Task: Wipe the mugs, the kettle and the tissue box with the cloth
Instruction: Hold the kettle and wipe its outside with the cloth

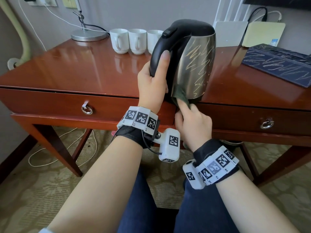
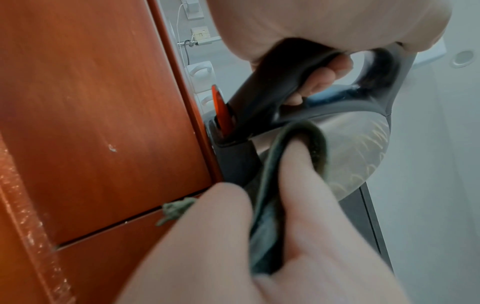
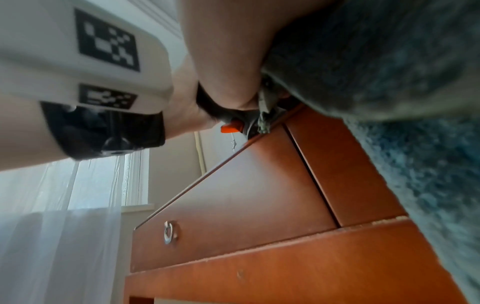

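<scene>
Kettle (image 1: pixel 193 68): brushed silver body scribbled with pale zigzag marks, glossy black handle and lid, orange switch at the handle's foot. Cloth (image 1: pixel 180 96) against its base: dark green. Left of the kettle, three plain white mugs (image 1: pixel 134 41); right of it, a navy tissue box (image 1: pixel 276 64) with pale scribbles. Desk (image 1: pixel 84 69) beneath: reddish-brown wood
</scene>
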### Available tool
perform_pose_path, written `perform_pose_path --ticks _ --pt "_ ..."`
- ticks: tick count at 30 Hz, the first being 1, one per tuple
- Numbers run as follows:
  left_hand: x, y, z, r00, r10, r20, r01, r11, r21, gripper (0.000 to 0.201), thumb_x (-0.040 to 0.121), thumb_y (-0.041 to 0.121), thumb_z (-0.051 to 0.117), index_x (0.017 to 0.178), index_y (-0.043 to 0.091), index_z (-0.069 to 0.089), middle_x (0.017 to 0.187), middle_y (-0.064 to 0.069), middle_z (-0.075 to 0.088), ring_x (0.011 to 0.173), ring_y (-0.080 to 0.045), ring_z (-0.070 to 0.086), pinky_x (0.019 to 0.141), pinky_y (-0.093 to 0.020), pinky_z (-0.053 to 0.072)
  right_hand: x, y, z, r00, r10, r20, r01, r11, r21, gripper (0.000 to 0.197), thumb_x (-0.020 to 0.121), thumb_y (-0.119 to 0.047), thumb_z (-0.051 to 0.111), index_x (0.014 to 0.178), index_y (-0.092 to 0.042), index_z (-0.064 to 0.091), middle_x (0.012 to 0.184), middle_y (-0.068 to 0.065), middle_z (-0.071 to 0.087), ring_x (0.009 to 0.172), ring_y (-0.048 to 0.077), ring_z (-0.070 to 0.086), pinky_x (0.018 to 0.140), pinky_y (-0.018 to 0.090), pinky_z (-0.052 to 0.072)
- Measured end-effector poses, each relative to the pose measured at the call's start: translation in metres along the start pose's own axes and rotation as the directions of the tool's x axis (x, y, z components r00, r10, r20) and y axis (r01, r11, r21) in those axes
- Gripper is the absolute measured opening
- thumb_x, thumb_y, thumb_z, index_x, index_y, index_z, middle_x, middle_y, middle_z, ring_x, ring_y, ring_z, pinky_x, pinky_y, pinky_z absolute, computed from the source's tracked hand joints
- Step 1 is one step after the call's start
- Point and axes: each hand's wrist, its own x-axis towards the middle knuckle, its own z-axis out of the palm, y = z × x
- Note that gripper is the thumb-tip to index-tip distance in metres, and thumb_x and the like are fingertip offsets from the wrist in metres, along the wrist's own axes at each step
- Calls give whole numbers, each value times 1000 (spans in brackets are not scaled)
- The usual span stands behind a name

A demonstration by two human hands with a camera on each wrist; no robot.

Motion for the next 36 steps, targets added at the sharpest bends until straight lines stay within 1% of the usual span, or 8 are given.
perform_pose_path --ticks 4,6,13,20,25,27,32,36 --pt "-1 2 1 1000 -19 -17 19 1000 -8 40 100 26 55 66 12 43 49 -1 37 42 -12 35 43 -26 32 15 5 -11 992 36 -124 -34 999 18 44 85 -17 44 125 -18 62 66 10 55 42 29 47 44 24 34" --pt "-1 2 2 999 -28 -25 27 999 -18 38 100 26 56 67 12 42 52 -2 35 44 -13 33 43 -27 31 17 8 -16 986 67 -153 -64 998 25 43 86 -16 44 126 -17 61 68 9 56 44 28 47 46 24 33" --pt "-2 -1 3 998 -25 -57 22 999 -46 35 96 30 60 65 20 48 54 6 42 53 -14 37 51 -27 34 -2 0 -2 1000 4 -14 -4 1000 6 46 81 -17 42 120 -14 66 60 9 50 38 29 46 46 20 23" --pt "-2 -2 4 997 -34 -63 30 998 -62 35 93 36 61 65 21 46 55 5 39 54 -14 35 51 -28 33 20 3 -20 987 51 -155 -51 999 4 46 84 -17 42 126 -18 62 64 8 54 42 28 46 46 22 29" --pt "-3 3 10 990 -41 -132 33 997 -63 39 77 53 67 58 27 44 54 8 40 57 -20 37 54 -35 35 7 4 -15 997 34 -72 -33 999 14 46 83 -17 41 123 -15 64 60 7 52 39 26 44 45 20 27" --pt "-3 3 11 990 -41 -138 32 997 -64 37 77 53 68 56 31 47 53 9 41 56 -19 38 55 -36 36 5 2 -13 999 7 -41 -7 1000 5 47 82 -17 40 122 -14 65 58 7 51 37 27 44 44 20 26" --pt "-3 0 10 992 -32 -123 24 998 -64 34 87 40 66 59 30 50 51 12 45 54 -15 40 54 -32 37 24 3 -23 993 -26 -112 22 999 -40 47 82 -16 43 125 -18 62 61 9 52 40 29 47 43 23 31" --pt "-3 1 10 992 -34 -121 26 998 -62 34 78 52 66 54 34 51 52 12 44 54 -15 40 53 -31 37 26 7 -27 990 13 -141 -17 999 -31 46 84 -16 42 125 -17 63 60 7 51 40 26 43 46 21 27"
